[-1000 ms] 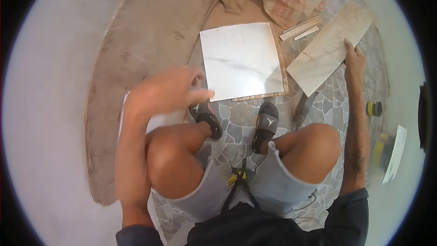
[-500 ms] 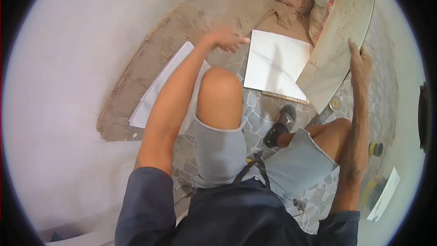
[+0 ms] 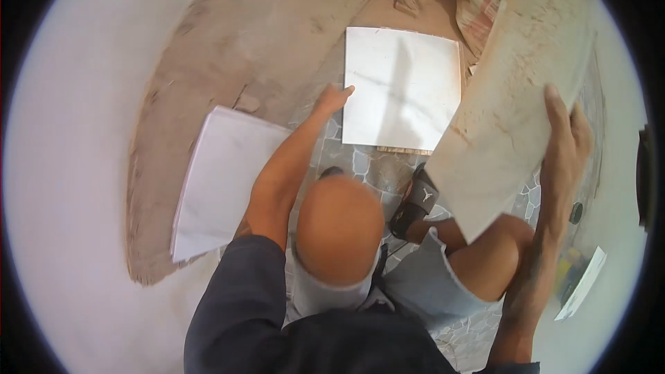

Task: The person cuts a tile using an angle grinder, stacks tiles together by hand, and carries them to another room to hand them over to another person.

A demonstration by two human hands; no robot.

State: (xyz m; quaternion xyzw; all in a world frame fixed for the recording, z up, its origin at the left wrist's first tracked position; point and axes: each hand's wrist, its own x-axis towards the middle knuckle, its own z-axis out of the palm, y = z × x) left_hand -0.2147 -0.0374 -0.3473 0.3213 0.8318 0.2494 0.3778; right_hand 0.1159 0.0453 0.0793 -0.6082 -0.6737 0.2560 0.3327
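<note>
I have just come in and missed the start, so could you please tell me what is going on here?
The person's right hand holds up a long, stained tile at a slant. The left hand is at the left edge of a square white tile; its exact grip is unclear. Further left, a stack of white tiles lies on a brown board.

Stone-patterned floor (image 3: 360,161) — brown sheet (image 3: 176,125), stacked white tiles (image 3: 228,180) on it, square white tile (image 3: 402,90) — apparently on wooden board (image 3: 404,150)
</note>
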